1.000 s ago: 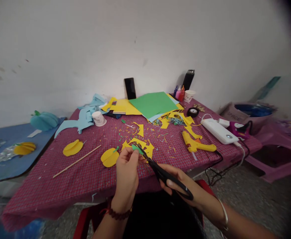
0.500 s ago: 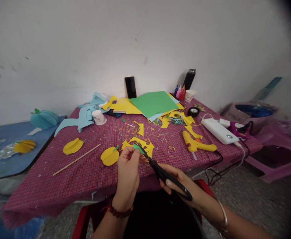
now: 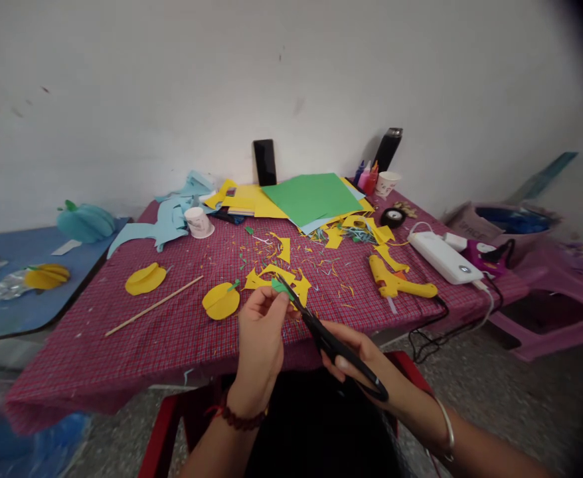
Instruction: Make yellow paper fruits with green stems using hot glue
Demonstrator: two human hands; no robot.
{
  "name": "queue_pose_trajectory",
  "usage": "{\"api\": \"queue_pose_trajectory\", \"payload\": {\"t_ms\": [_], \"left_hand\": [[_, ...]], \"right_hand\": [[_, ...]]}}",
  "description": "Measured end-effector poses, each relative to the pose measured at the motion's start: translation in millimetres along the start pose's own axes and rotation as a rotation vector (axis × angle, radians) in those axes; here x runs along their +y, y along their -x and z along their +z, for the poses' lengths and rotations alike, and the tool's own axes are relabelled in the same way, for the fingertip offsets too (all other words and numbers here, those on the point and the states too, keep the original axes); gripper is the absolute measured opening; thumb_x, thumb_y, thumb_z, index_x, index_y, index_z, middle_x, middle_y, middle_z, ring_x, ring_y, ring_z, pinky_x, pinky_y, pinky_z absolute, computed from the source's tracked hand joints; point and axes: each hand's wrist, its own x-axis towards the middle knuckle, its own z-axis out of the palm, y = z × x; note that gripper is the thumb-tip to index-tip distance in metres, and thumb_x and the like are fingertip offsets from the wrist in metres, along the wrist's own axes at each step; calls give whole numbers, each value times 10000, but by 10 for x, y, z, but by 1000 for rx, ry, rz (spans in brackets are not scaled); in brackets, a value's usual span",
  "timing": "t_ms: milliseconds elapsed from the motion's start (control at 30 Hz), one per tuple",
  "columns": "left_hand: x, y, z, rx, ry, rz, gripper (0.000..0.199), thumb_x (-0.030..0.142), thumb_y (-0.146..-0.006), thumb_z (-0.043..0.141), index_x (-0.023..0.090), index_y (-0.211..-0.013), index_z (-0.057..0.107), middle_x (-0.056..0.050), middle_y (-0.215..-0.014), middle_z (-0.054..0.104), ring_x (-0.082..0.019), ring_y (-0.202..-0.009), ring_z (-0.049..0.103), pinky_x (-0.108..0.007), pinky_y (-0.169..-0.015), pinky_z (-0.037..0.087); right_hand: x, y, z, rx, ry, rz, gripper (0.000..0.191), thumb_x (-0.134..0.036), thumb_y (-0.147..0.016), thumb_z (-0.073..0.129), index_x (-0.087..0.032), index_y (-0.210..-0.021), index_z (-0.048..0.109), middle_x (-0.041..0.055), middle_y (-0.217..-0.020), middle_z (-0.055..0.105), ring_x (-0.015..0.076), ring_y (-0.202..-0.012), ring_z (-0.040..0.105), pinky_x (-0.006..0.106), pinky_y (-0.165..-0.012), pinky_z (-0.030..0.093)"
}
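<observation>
L hand [image 3: 261,330] grip pinches small flat green paper piece [image 3: 277,286] over red-checked cloth-covered counter [image 3: 172,345]; R hand [image 3: 355,350] grip holds long black scissors [image 3: 320,332], blades along paper's R edge. Rec.: turn paper w/ L hand, use short snips, fingertips clear of blades.

We see a tablecloth [image 3: 172,345] of deep pinkish red, with a fine checked pattern on it. The scissors [image 3: 325,338] are black, and the small paper piece [image 3: 279,285] is green, as is also the large sheet [image 3: 316,199]. We find yellow on the glue gun [image 3: 396,285] and on the paper scraps [image 3: 285,249], and pale blue on the paper cutouts [image 3: 172,229]. The power bank [image 3: 443,255] is white, the stool [image 3: 530,342] is pink, and the chair [image 3: 157,435] is red. The flask [image 3: 387,153] we see black, with a silvery cap.
</observation>
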Motion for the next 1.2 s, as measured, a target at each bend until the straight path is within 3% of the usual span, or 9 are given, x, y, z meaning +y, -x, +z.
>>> {"api": "queue_pose_trajectory", "payload": {"t_ms": [567,1200], "left_hand": [[27,-6,-36,-36,-23,-10,115,211,-685,689,164,-680,585,47,-608,582,-63,-530,537,-197,-543,479],[245,-86,-143,-154,-171,-109,149,208,-589,711,163,-572,570,34,-516,577,-75,-457,543,-211,-501,483]], "right_hand": [[-34,22,-1,-12,49,-24,587,-521,-810,658,-199,-1289,552,-55,-622,421,67,-505,312,202,-452,234],[-63,79,-34,-45,96,5,570,-486,-806,664,-205,-1293,569,-47,-634,419,70,-511,305,222,-461,242]]}}
